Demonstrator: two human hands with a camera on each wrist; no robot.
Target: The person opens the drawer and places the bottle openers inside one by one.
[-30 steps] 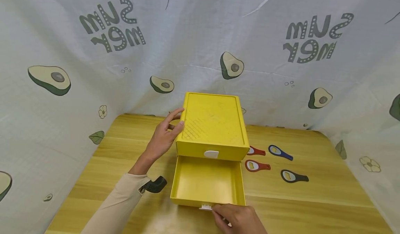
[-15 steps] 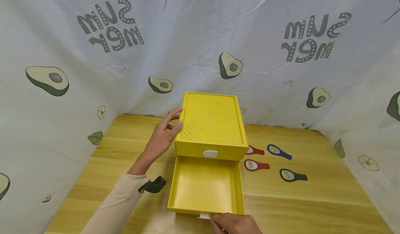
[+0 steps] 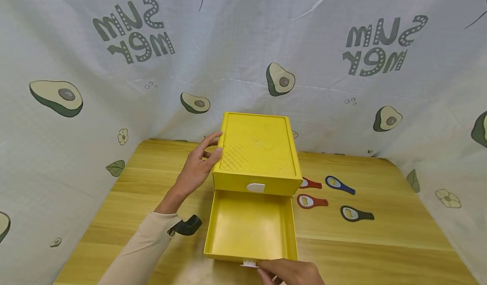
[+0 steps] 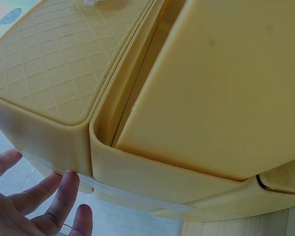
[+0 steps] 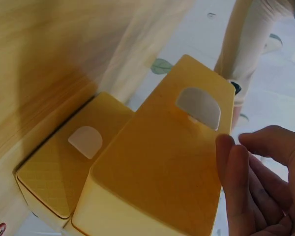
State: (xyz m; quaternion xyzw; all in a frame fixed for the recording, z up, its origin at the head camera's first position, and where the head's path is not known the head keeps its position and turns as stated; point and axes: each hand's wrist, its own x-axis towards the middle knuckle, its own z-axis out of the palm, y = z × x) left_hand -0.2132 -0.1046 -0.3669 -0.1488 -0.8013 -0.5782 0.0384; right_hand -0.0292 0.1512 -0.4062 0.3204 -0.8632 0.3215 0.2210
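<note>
Head view shows the yellow drawer box (image 3: 258,156) standing near the middle of the wooden table (image 3: 380,242), close to the back curtain (image 3: 243,44). Its lower drawer (image 3: 251,226) is drawn well out toward the person and nothing lies in it; the upper drawer with its white tab (image 3: 256,187) stays closed. So the opening looks done, and nothing has yet gone into the tray.

The right hand (image 3: 291,272) sits at the front edge of the open drawer, right by its small white handle (image 3: 249,263). In the right wrist view the fingers (image 5: 246,182) look loosely extended beside the drawer front, not clearly pinching the tab, so I judge the grip is off or coming off. The left hand (image 3: 198,166) rests against the left side of the box, fingers straight and flat on the wall, steadying it.

To the right of the box, well apart from both hands, lie four bottle openers (image 3: 335,198), red, blue and black, untouched on the wood.
</note>
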